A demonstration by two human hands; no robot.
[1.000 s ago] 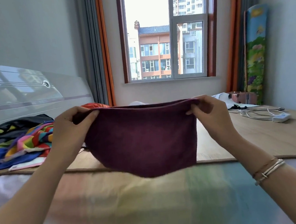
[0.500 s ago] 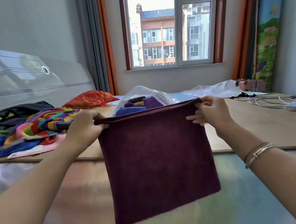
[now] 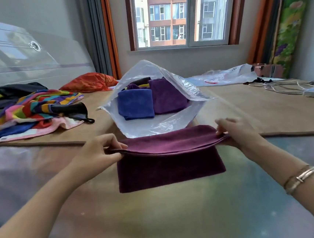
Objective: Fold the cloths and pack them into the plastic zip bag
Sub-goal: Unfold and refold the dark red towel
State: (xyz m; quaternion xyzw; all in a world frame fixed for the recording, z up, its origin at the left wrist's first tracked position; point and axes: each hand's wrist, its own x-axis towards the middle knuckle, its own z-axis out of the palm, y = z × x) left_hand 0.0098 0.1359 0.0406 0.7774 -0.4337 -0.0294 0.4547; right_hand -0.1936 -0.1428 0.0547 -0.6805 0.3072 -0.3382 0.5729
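A maroon cloth (image 3: 170,165) lies folded over on the bed in front of me. My left hand (image 3: 100,153) pinches the left end of its upper fold. At the right end, my right hand (image 3: 234,132) pinches the same fold. Just beyond the cloth stands the clear plastic zip bag (image 3: 153,127), its mouth gaping toward me. Inside it sit a folded blue cloth (image 3: 135,106) and a folded purple cloth (image 3: 166,96), with darker cloths behind them.
A heap of striped and coloured cloths (image 3: 29,112) lies at the left with an orange cloth (image 3: 89,83) behind it. A white cable and adapter (image 3: 300,87) and another plastic bag (image 3: 226,75) lie at the right. The window wall is behind.
Both hands have lowered the maroon cloth from hanging in the air onto the bed, laying its top part back over itself. The view has tilted down and the zip bag now shows.
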